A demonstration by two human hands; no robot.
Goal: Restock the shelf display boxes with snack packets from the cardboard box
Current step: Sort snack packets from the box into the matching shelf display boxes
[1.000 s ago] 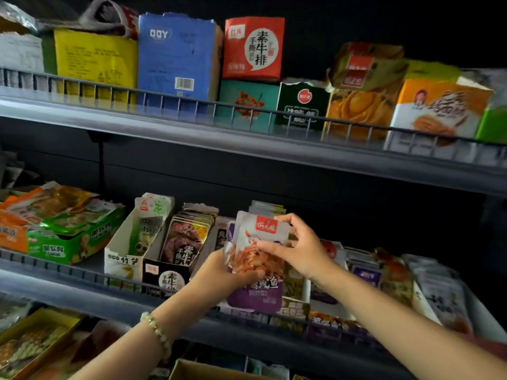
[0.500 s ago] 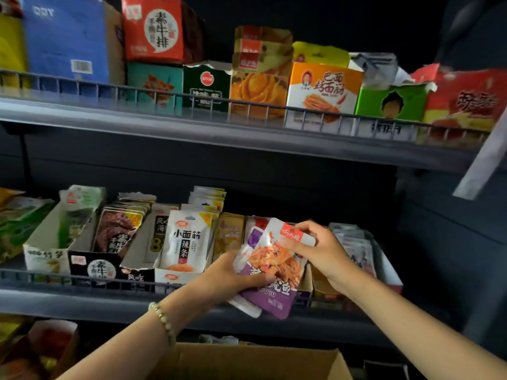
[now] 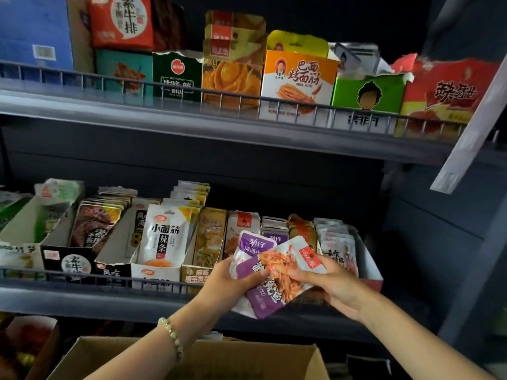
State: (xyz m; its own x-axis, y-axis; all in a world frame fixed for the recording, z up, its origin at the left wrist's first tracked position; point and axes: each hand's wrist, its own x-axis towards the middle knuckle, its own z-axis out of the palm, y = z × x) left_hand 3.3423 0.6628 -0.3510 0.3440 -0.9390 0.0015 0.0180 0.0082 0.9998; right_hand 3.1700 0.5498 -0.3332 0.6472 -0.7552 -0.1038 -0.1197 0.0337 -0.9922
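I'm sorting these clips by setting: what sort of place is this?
Most likely a shop's snack aisle: railed metal shelves, open display boxes full of packets, and a cardboard box below.

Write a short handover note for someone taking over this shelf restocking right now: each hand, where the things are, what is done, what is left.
Left hand: grips the bunch of purple snack packets from the left.
Right hand: pinches the front packet at its right edge.
Packets: held in front of the middle shelf and its display boxes, above the open cardboard box.
Done: this bunch is out of the box.
Left: slot it in, probably in the purple row behind; fetch more.
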